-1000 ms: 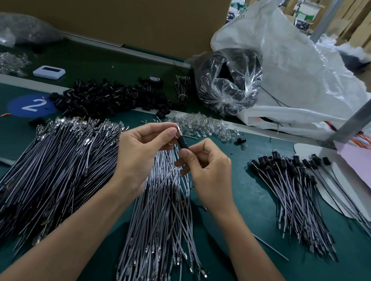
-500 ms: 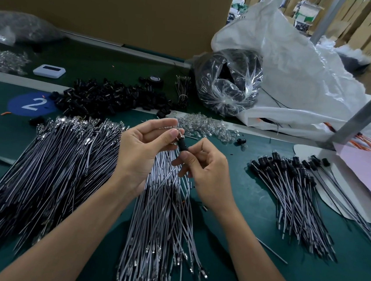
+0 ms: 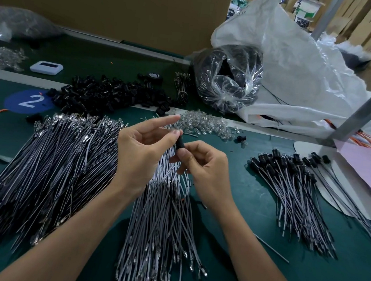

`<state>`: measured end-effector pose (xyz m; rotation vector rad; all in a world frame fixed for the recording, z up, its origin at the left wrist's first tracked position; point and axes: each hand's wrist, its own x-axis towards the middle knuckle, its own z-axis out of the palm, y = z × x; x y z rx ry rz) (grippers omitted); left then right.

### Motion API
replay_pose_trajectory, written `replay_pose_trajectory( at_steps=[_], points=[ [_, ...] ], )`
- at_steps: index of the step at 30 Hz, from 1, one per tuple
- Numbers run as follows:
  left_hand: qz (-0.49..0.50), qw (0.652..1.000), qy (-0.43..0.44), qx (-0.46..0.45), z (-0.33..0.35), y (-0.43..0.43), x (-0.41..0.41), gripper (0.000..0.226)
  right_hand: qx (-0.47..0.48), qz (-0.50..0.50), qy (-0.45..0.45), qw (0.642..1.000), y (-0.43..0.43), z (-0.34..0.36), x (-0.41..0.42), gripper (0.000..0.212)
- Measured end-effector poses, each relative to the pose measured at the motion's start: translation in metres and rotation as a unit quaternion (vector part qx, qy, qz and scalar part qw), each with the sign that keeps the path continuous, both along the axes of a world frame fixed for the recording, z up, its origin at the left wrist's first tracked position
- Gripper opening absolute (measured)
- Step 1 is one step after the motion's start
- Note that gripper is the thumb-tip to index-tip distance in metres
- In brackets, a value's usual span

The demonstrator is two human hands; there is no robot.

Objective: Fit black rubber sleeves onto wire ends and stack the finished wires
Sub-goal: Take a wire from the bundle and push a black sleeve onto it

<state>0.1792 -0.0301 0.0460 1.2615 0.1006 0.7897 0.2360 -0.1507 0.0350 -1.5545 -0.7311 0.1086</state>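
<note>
Right hand fingers pinch the black rubber sleeve above the bare wires. Left hand: thumb tip on the sleeve's top, forefinger straight and clear; whether it grips anything, cannot tell. Likely best to push squarely along the wire until seated, then lay it on the finished stack.

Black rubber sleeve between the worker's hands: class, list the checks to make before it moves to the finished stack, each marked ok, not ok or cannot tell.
1. Small black rubber sleeve pinched by the right hand: ok.
2. Sleeve pushed fully home: cannot tell; fingers cover its lower end.
3. Left hand let go: cannot tell; its thumb tip sits at the sleeve, forefinger lifted.
4. Stack of finished grey wires with black sleeves lies to the right: ok.
5. Green table surface between right hand and stack unobstructed: ok.
</note>
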Motion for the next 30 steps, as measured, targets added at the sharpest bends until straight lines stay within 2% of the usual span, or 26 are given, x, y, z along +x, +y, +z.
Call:
replay_pose_trajectory(
  at_steps=[4,8,21,27,30],
  points=[
    [-0.026,0.999,0.016,-0.018,0.004,0.004,0.0,0.039,0.0,-0.022,-0.037,0.999,0.0,0.002,0.001,0.016],
    [-0.049,0.997,0.024,-0.048,0.007,0.008,0.0,0.06,-0.003,-0.04,-0.066,0.997,0.0,0.002,0.001,0.021],
    [-0.112,0.992,0.026,-0.055,0.004,0.003,-0.001,0.045,0.007,-0.052,-0.071,0.996,-0.004,-0.001,0.003,0.005],
    [-0.186,0.978,0.044,-0.087,0.003,0.012,0.0,0.034,0.0,-0.053,-0.089,0.995,-0.004,0.001,0.003,0.011],
    [-0.207,0.976,0.05,-0.045,0.0,0.009,0.0,0.035,0.019,-0.045,-0.078,0.996,-0.004,0.002,0.004,0.013]
  ],
)
